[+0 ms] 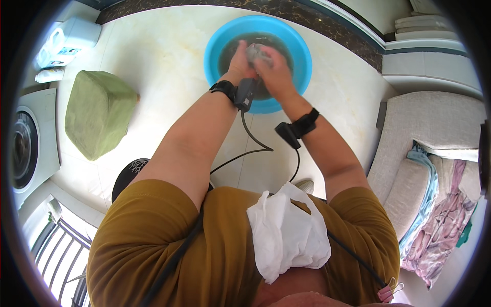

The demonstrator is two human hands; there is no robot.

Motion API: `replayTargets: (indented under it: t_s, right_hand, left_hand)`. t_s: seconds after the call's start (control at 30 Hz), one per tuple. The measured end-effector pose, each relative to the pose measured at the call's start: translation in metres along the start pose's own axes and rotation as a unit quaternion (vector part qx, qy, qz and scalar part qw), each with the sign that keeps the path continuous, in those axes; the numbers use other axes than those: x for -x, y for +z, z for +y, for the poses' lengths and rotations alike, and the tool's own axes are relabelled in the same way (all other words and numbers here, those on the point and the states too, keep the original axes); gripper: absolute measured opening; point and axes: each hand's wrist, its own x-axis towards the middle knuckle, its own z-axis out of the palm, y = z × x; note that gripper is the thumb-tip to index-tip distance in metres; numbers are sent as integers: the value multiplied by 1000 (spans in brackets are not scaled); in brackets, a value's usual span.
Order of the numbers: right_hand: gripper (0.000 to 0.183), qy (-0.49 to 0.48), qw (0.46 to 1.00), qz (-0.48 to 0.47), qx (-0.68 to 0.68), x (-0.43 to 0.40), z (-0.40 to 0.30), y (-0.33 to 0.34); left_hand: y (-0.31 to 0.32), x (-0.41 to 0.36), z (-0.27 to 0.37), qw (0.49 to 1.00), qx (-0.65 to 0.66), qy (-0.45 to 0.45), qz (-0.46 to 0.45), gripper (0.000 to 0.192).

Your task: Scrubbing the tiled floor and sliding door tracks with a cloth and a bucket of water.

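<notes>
A round blue plastic basin (303, 73) holding murky water stands on the tiled floor in front of me. My left hand (241, 64) is over the water with its thumb up, pressed against a bunched, wet greyish cloth (255, 53). From the other side my right hand (274, 71) grips the same cloth, its fingers curled over it and slightly blurred. Part of the cloth is hidden by the fingers. Each wrist wears a black strap with a small device and a cable running back towards my body.
A green fabric-covered stool (98, 113) stands at left, near a front-loading washing machine (36, 142) and plastic jugs (73, 38). A beige sofa (429, 119) with clothes (441, 230) on it is at right. Cables (253, 150) hang between my arms. Dark stone edging (330, 28) runs behind the basin.
</notes>
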Motion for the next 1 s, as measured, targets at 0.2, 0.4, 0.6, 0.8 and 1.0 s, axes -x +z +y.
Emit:
replayTargets:
  t_s: [0.2,0.4,0.6,0.8,1.0]
  right_hand:
    - [29,60,994,-30,81,-25,23,8]
    - [28,131,991,6,6,-24,35,23]
    - [34,85,995,0,-56,5,30,52]
    - [27,-20,958,-104,265,-26,102,6]
    - [34,-247,953,-73,158,-12,51,57]
  left_hand:
    - [-3,-6,-32,998,-36,23,-35,36]
    - [-10,-5,-26,999,33,5,-14,38]
    - [-58,-27,-6,996,-70,58,14,42]
    - [-20,-33,-44,993,70,-46,-78,34]
    - [-67,-28,9,641,-715,250,-121,27]
